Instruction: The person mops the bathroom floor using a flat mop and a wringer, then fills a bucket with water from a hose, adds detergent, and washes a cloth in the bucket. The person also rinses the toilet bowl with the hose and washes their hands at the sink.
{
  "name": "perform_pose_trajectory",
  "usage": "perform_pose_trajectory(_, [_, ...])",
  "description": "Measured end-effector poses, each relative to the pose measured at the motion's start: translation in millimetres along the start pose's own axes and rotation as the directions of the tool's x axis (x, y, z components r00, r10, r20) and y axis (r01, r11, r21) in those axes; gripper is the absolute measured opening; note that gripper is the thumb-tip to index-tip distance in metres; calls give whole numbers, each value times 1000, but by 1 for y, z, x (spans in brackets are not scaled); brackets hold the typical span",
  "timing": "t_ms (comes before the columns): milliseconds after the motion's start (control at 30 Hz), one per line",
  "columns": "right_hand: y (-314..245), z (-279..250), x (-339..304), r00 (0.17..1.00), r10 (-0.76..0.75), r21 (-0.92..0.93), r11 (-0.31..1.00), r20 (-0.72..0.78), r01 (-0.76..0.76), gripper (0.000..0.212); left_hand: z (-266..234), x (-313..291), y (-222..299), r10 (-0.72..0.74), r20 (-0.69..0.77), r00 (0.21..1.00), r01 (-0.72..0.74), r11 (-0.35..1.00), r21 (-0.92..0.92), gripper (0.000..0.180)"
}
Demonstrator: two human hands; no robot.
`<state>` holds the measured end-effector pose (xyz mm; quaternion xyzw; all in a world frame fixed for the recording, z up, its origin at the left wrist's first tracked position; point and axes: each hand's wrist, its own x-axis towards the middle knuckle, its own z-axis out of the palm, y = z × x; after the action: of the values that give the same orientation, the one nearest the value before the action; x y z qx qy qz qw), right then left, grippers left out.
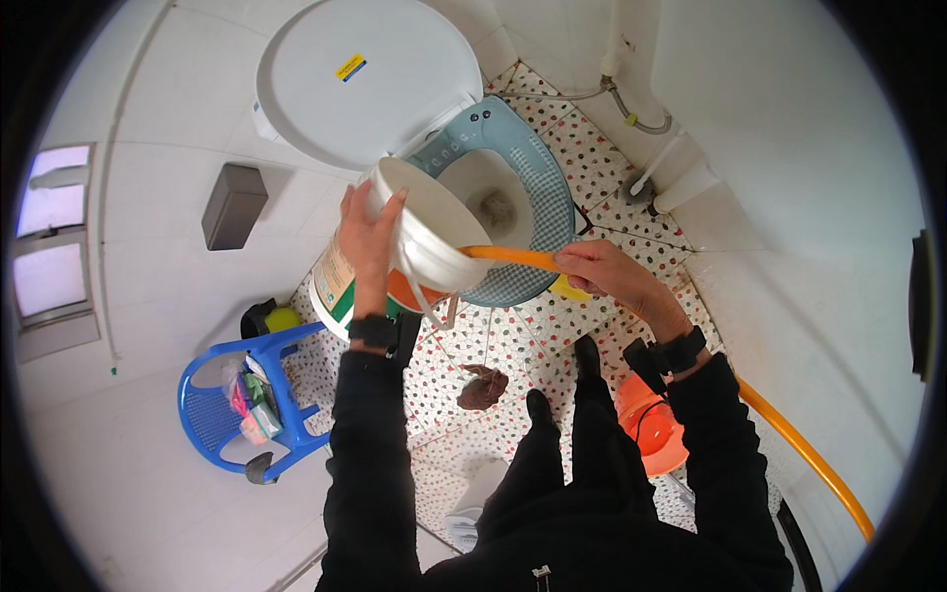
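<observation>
My left hand [371, 235] grips the rim of a white plastic bucket [430, 229] with a printed side. The bucket is tilted, its mouth toward the toilet bowl [491, 192]. In my right hand [614, 273] is an orange hose [511, 257], closed in the fingers, its end at the bucket's mouth. From there the hose runs behind my right forearm to the lower right. A blue checked seat cover [541, 183] lies on the toilet, and the grey-white lid [370, 79] stands raised behind it. The inside bottom of the bucket is hidden.
A blue plastic chair [212, 400] with bags and packets stands at left. An orange-red basin [649, 429] sits by my feet, and a brown crumpled thing [482, 389] lies on the speckled floor [444, 345]. A toilet brush [641, 183] is beside the right wall.
</observation>
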<state>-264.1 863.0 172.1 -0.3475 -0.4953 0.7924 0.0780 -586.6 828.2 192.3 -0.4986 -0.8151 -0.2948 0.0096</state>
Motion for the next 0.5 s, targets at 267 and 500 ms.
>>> perform_pose_trajectory(267, [17, -22, -3, 995, -6, 106, 994, -102, 17, 24, 61, 39, 52, -4, 114, 994, -23, 972, 232, 53])
perform_pose_trajectory(500, [28, -35, -7, 991, -16, 178, 983, -131, 40, 23, 100, 41, 73, 49, 202, 978, -115, 937, 329, 47])
